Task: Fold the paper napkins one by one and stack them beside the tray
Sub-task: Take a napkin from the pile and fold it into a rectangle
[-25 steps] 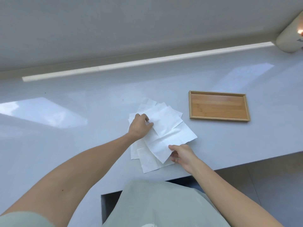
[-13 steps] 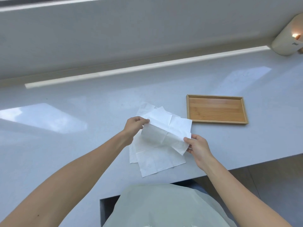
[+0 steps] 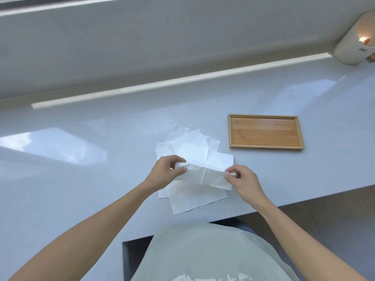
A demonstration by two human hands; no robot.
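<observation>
I hold one white paper napkin [image 3: 205, 176] in the air, doubled over into a long strip. My left hand [image 3: 165, 171] pinches its left end and my right hand [image 3: 242, 180] pinches its right end. Under it a loose pile of several unfolded white napkins [image 3: 192, 147] lies spread on the grey counter. An empty wooden tray [image 3: 265, 131] sits to the right of the pile, apart from it.
The glossy grey counter [image 3: 81, 179] runs to a wall ledge at the back. Its front edge has a cut-out just before my body. A pale cylindrical object [image 3: 354, 41] lies at the far right corner. Floor shows beyond the right front edge.
The top napkin came off the pile with both hands. It hung open half a second ago; now it is doubled over into a strip, with both hands level at its ends.
</observation>
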